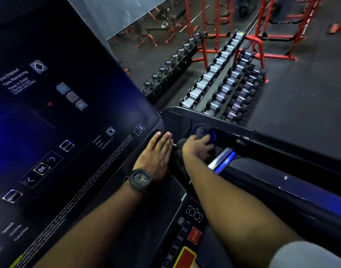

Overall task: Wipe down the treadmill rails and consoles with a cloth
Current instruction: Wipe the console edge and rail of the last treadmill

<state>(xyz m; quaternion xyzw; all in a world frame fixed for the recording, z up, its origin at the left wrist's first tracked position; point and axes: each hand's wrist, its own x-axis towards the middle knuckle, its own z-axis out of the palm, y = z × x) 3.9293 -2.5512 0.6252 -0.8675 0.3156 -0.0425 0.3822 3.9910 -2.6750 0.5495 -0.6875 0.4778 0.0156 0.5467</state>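
Dark-blue cloth (205, 132), soft and bunched, sits in the recess at the console's right edge, where the side rail (293, 149) begins. My right grip (196, 148) curls around it and pinches it down. My left grip (156, 151) lies flat, fingers straight and pressed together, on the lower right corner of the glossy console (69, 113). I judge I'm wiping the tray beside the dimpled panel (171, 122). Next comes a steady drag along the smooth black rail, past the shiny metal sensor bar (223, 158).
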